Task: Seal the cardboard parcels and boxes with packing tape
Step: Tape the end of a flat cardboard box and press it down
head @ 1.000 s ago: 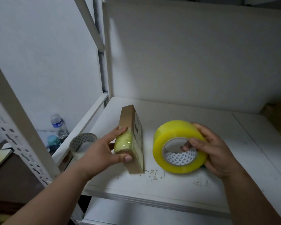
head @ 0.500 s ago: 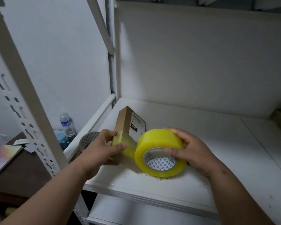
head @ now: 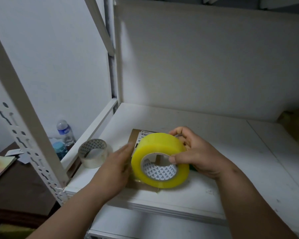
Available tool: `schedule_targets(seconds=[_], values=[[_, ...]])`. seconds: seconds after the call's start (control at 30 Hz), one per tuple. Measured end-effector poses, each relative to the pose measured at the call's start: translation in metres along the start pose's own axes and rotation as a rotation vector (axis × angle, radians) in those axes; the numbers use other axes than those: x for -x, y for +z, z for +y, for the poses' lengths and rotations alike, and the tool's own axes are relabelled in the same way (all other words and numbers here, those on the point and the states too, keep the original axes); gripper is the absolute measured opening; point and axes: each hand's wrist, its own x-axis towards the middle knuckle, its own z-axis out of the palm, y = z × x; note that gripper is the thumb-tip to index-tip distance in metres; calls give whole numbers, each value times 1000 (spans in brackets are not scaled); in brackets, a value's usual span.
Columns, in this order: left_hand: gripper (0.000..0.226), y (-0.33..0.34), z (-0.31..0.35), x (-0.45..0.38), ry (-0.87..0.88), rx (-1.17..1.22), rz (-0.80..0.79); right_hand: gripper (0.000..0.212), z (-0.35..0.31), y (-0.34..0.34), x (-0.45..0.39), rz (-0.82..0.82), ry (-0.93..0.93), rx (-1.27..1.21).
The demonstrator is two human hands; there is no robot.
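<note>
Grip: your right hand (head: 195, 152) grasps the yellow tape roll (head: 160, 160); left hand (head: 118, 163) lies flat, released.
Parcel (head: 135, 137): flat on shelf (head: 231, 144), under the roll, mostly hidden.
Advice: draw tape toward 12 o'clock, pressing it flat.

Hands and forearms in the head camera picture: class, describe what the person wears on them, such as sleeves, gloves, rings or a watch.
Both forearms are bare as far as the frame shows, with no sleeves in view. The left hand and right hand wear no gloves. No watch, bracelet or ring is visible. The left hand is motion-blurred, so small details there cannot be told.
</note>
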Motion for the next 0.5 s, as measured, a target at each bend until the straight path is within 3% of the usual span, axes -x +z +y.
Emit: schedule_targets(seconds=[0.1, 0.23, 0.4, 0.5], values=[[31, 11, -2, 9, 163, 76, -58, 59, 9, 8, 1, 125, -33, -68], [30, 14, -18, 18, 74, 68, -122, 71, 30, 27, 7, 197, 34, -199], [60, 5, -24, 14, -3, -32, -312, 83, 22, 25, 8, 146, 16, -138], [89, 3, -15, 8, -73, -223, -446, 70, 17, 12, 11, 148, -27, -78]])
